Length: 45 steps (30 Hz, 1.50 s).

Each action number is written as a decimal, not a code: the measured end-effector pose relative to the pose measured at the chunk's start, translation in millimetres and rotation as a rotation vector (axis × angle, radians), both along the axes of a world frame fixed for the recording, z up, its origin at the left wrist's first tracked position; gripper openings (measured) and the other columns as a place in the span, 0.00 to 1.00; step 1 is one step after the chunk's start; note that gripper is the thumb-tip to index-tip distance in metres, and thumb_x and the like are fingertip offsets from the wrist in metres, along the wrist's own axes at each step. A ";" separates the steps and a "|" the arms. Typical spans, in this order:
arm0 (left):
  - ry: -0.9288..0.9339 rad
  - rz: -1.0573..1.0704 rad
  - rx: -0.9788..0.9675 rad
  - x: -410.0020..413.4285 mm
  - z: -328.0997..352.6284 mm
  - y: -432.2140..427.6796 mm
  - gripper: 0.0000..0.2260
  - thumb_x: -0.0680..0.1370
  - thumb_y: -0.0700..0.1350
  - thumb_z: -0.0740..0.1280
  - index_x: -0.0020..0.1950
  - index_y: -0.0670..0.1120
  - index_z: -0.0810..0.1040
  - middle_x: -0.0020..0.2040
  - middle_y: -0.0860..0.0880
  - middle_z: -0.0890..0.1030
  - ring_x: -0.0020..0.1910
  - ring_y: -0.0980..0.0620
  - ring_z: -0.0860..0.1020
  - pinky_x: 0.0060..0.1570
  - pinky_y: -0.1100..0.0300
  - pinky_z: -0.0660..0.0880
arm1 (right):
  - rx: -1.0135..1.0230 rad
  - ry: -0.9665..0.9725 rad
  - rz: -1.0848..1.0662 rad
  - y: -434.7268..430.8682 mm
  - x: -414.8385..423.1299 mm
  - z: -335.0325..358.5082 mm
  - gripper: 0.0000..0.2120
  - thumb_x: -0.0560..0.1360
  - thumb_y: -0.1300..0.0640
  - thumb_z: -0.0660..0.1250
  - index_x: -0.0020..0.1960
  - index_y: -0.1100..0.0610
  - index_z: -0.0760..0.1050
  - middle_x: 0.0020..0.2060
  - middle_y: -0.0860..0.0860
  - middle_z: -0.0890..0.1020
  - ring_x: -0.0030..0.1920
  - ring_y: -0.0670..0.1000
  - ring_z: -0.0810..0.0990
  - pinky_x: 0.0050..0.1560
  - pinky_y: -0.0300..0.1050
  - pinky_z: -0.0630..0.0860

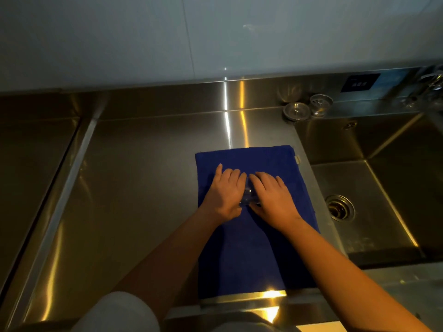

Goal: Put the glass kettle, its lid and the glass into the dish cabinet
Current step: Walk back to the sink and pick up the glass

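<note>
A small clear glass (248, 197) stands on a dark blue towel (254, 248) spread over the steel counter. My left hand (224, 191) wraps its left side and my right hand (273, 195) covers its right side, so only a narrow strip of glass shows between them. I cannot see a kettle body. Two small round glass and metal pieces (296, 110) sit at the back of the counter; whether one is the kettle's lid I cannot tell.
A steel sink (374, 178) with a drain (340, 207) lies right of the towel. A tap and glassware (429, 89) show at the far right edge. A raised steel ridge (72, 164) divides the counter on the left. A white wall rises behind.
</note>
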<state>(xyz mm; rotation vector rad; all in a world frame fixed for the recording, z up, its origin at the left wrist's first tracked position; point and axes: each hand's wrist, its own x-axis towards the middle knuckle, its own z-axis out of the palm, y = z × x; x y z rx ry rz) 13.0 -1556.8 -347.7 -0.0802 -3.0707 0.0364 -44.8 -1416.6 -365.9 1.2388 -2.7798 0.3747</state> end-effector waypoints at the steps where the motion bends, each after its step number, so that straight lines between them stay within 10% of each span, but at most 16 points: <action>1: -0.045 0.006 -0.008 0.4 2.4 0.8 0.35 0.57 0.52 0.78 0.60 0.39 0.75 0.53 0.44 0.79 0.53 0.45 0.77 0.66 0.43 0.63 | 0.008 -0.005 -0.011 0.1 1.1 -0.9 0.32 0.57 0.58 0.80 0.58 0.62 0.74 0.53 0.58 0.80 0.53 0.59 0.80 0.52 0.60 0.75; 4: -0.112 0.008 -0.006 2.8 1.4 -2.5 0.36 0.72 0.53 0.69 0.74 0.40 0.57 0.69 0.44 0.67 0.69 0.46 0.64 0.71 0.45 0.42 | 0.060 -0.030 -0.033 -2.4 3.2 1.7 0.34 0.62 0.56 0.78 0.64 0.62 0.71 0.60 0.59 0.76 0.62 0.60 0.74 0.60 0.62 0.69; 9: -0.127 0.028 -0.063 17.8 3.6 -16.6 0.39 0.76 0.59 0.62 0.76 0.42 0.45 0.76 0.44 0.52 0.75 0.47 0.48 0.70 0.42 0.37 | 0.140 -0.104 -0.015 -14.6 11.1 8.5 0.40 0.71 0.47 0.69 0.74 0.58 0.54 0.73 0.55 0.60 0.74 0.55 0.55 0.72 0.57 0.50; 15: -0.186 0.086 -0.029 37.0 2.7 -37.4 0.43 0.76 0.60 0.61 0.75 0.43 0.37 0.77 0.45 0.40 0.75 0.45 0.38 0.70 0.43 0.37 | 0.189 -0.112 -0.003 -36.4 20.9 11.0 0.42 0.72 0.47 0.68 0.76 0.54 0.46 0.74 0.56 0.55 0.75 0.56 0.51 0.72 0.57 0.50; 27: -0.175 0.154 0.190 48.8 -0.9 -48.7 0.44 0.75 0.60 0.63 0.75 0.43 0.36 0.76 0.46 0.39 0.74 0.48 0.37 0.71 0.46 0.39 | 0.001 -0.080 -0.039 -40.1 32.1 8.4 0.39 0.64 0.54 0.75 0.70 0.60 0.63 0.65 0.57 0.70 0.65 0.58 0.70 0.65 0.61 0.64; 35: -0.131 0.216 0.481 58.1 -3.9 -60.9 0.49 0.70 0.61 0.69 0.76 0.45 0.39 0.77 0.49 0.45 0.75 0.51 0.40 0.70 0.47 0.36 | -0.494 -0.560 -0.090 -37.5 50.3 23.9 0.43 0.62 0.56 0.79 0.70 0.54 0.58 0.62 0.43 0.65 0.59 0.36 0.67 0.56 0.23 0.64; 45: -0.059 0.194 0.848 67.2 -4.2 -57.8 0.43 0.68 0.54 0.74 0.75 0.48 0.53 0.74 0.53 0.61 0.74 0.56 0.53 0.72 0.50 0.42 | -0.648 -0.747 -0.109 -44.4 67.9 22.1 0.43 0.61 0.62 0.79 0.66 0.50 0.57 0.59 0.37 0.67 0.58 0.28 0.68 0.53 0.25 0.68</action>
